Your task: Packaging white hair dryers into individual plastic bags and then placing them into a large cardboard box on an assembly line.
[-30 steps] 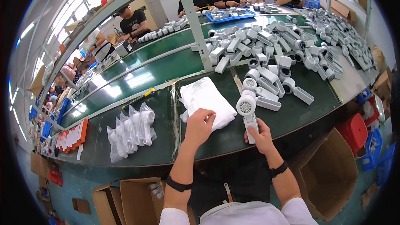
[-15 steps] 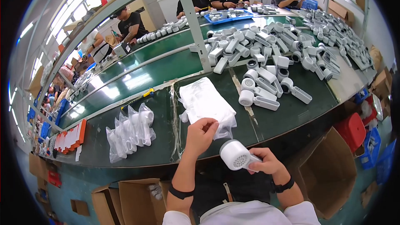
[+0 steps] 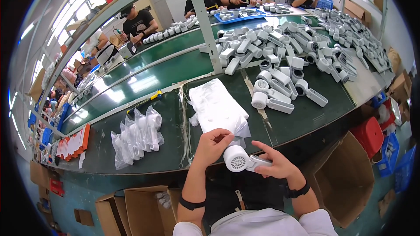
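Observation:
My right hand (image 3: 277, 162) grips the grey handle of a white handheld fan (image 3: 237, 158), its index finger stretched out. The fan is tilted, its round grille facing me, held just over the table's front edge. My left hand (image 3: 212, 147) has thumb and fingers pinched at the near edge of a stack of clear plastic bags (image 3: 216, 105), and a bag corner is lifted there. The fan's head sits right beside the left fingertips. To the left, several bagged fans (image 3: 138, 135) lie side by side on the dark green table (image 3: 175, 126).
A heap of unbagged fans (image 3: 280, 48) covers the table's far right. A yellow-handled tool (image 3: 155, 95) and orange-and-white boxes (image 3: 74, 142) lie left. Cardboard boxes (image 3: 343, 179) stand below the table. People work across the conveyor (image 3: 166, 70).
My right hand has brought the fan left and slightly up, close to my left hand, and its index finger has straightened. My left hand has shifted slightly, and the bag corner is now lifted.

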A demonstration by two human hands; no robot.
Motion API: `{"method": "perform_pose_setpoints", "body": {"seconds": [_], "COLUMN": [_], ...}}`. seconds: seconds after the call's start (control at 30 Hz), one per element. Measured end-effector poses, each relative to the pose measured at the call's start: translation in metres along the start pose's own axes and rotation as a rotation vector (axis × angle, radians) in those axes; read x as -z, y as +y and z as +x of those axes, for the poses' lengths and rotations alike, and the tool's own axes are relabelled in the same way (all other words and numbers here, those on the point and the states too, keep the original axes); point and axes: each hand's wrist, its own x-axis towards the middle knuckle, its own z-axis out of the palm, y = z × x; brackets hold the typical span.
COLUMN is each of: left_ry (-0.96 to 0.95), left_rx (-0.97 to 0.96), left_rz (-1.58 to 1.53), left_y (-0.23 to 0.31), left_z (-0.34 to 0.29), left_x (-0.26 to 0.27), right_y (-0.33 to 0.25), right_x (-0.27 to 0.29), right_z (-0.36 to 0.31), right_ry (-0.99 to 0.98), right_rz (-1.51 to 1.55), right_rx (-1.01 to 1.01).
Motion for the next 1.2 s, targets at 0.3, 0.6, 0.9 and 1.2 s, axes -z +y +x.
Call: {"method": "perform_pose_setpoints", "body": {"seconds": [0.3,0.6,0.9,1.2], "left_ry": [-0.004,0.138,0.144,0.056], "left_rx": [0.064,-0.455,-0.285,-0.155], "left_rz": [-0.008,0.537,0.296,0.096], "left_y": [0.011,0.024,0.019,0.015], "left_z": [-0.013,-0.018,-0.013,-0.011], "left_x": [0.016,0.0,0.002,0.011], "right_y": [-0.007,-0.004,-0.015,-0.017], "right_x": [0.012,-0.002,-0.001,0.008], "right_z": [0.027,0.032,0.022,0.035], "right_ry": [-0.031,0.104,0.091,-0.073], "right_rz": [-0.223,-0.13,-0.458,-0.34], "right_rx": [-0.041,-0.068,0.073,-0.009]}}
